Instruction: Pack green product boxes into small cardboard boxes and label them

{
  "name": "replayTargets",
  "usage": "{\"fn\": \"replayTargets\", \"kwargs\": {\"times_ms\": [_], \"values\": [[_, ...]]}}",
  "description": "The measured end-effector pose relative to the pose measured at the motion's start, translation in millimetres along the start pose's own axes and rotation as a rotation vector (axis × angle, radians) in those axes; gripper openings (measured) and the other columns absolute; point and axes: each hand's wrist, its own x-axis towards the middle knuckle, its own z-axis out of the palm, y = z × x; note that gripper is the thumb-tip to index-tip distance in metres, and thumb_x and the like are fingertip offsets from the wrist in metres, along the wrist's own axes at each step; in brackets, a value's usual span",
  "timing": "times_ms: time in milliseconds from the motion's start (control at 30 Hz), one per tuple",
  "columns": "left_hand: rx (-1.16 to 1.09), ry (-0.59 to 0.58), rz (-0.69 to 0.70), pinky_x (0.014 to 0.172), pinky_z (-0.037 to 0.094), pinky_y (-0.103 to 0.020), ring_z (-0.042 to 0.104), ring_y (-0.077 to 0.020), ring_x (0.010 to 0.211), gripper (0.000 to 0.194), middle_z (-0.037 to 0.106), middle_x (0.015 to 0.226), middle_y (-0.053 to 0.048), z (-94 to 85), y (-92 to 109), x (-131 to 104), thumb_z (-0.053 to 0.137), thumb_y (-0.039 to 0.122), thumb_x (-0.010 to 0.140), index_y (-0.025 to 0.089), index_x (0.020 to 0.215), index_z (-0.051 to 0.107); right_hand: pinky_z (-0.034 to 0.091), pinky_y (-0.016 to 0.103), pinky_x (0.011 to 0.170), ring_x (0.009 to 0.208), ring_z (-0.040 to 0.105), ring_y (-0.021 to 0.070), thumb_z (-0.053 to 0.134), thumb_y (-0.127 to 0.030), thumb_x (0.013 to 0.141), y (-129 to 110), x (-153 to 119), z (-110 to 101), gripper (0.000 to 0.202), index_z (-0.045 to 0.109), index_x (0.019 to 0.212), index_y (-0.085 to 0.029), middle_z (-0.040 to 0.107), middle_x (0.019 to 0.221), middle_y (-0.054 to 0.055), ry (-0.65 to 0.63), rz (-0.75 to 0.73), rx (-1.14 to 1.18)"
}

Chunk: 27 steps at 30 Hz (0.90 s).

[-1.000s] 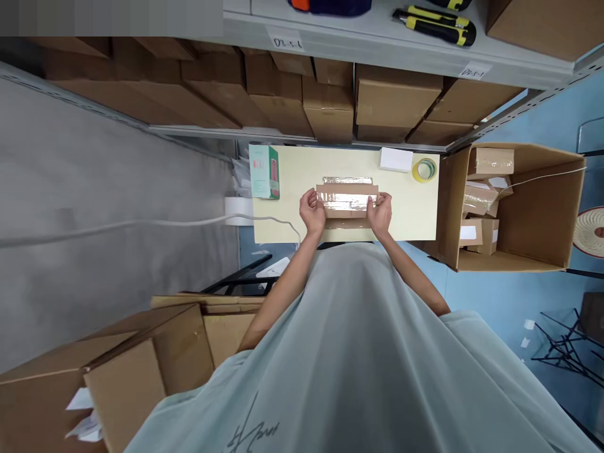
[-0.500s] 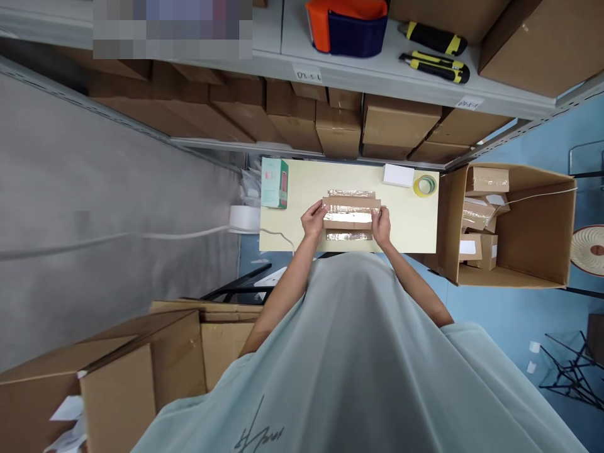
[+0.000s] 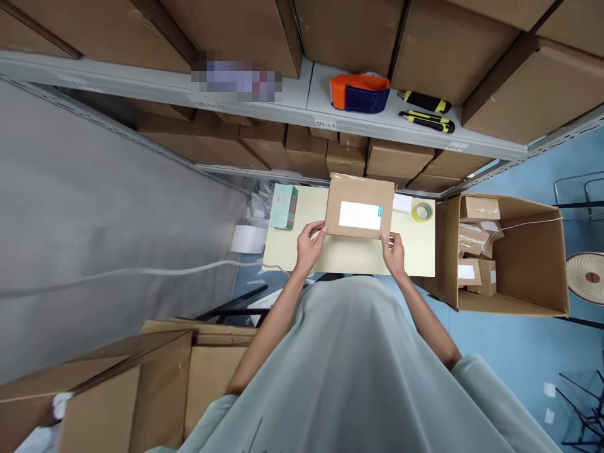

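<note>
A flat brown cardboard box (image 3: 359, 189) is held up over the pale yellow table (image 3: 302, 255), its broad face with a white label (image 3: 359, 215) showing. My left hand (image 3: 310, 246) pinches its lower left corner. At the lower right corner, my right hand (image 3: 393, 253) grips it between thumb and fingers. A green box (image 3: 283, 206) stands at the table's left end. Behind the held box, on the right, are a white stack (image 3: 402, 202) and a roll of tape (image 3: 421, 212).
A large open carton (image 3: 528, 264) holding several small boxes is to the right. Shelves with brown boxes, an orange and blue holder (image 3: 361, 92) and cutters (image 3: 427, 121) rise beyond the table. A white roll (image 3: 248, 239) and cable are left; more cartons (image 3: 165, 377) lower left.
The box has been tipped up from edge-on, so its labelled broad face now shows. Both hands have shifted to its lower corners. The camera view has tilted upward.
</note>
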Motion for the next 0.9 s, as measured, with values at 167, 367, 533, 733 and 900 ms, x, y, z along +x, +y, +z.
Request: {"fn": "replayTargets", "kwargs": {"times_ms": [167,367,533,733,900], "values": [[0.050,-0.091,-0.071,0.120,0.060,-0.046,0.077,-0.0248,0.123,0.053,0.073,0.126,-0.013,5.1,-30.5,-6.8,0.072,0.030,0.090,0.018,0.141,0.076,0.065,0.053,0.108,0.125,0.075,0.0316,0.061,-0.067,0.102,19.4,8.3,1.3,0.050,0.065,0.124,-0.022,0.076,0.138,0.020,-0.101,-0.071,0.063],[0.120,-0.199,-0.181,0.127,0.054,-0.051,0.074,-0.0302,0.137,0.043,0.083,0.134,-0.012,15.3,-57.6,-14.6,0.061,0.023,0.090,0.019,0.127,0.082,0.066,0.052,0.096,0.105,0.076,0.0327,0.069,-0.046,0.091,52.8,17.8,7.1,0.029,0.067,0.107,-0.022,0.079,0.123,0.019,-0.151,0.064,-0.142],[0.153,-0.245,-0.218,0.134,0.046,-0.052,0.071,-0.0301,0.145,0.046,0.084,0.137,-0.011,18.7,-74.1,-12.8,0.063,0.019,0.085,0.020,0.127,0.083,0.066,0.050,0.094,0.107,0.079,0.0341,0.065,-0.035,0.086,65.9,20.4,23.7,0.017,0.067,0.098,-0.023,0.083,0.110,0.017,-0.229,0.160,-0.135],[0.203,-0.169,-0.252,0.132,0.048,-0.056,0.074,-0.0316,0.141,0.049,0.085,0.132,-0.014,-0.2,-82.7,2.4,0.067,0.023,0.085,0.020,0.132,0.080,0.069,0.045,0.090,0.094,0.080,0.0277,0.061,-0.030,0.086,61.2,21.3,17.5,0.015,0.070,0.096,-0.023,0.085,0.100,0.012,-0.241,0.174,-0.092],[0.369,0.028,-0.090,0.133,0.044,-0.058,0.066,-0.0358,0.147,0.041,0.075,0.146,-0.020,-29.9,-46.3,18.5,0.072,0.035,0.098,0.020,0.136,0.074,0.068,0.049,0.097,0.100,0.079,0.0286,0.054,-0.044,0.102,29.6,19.0,-34.1,0.035,0.075,0.116,-0.019,0.083,0.119,0.018,-0.019,0.098,-0.068]]}}
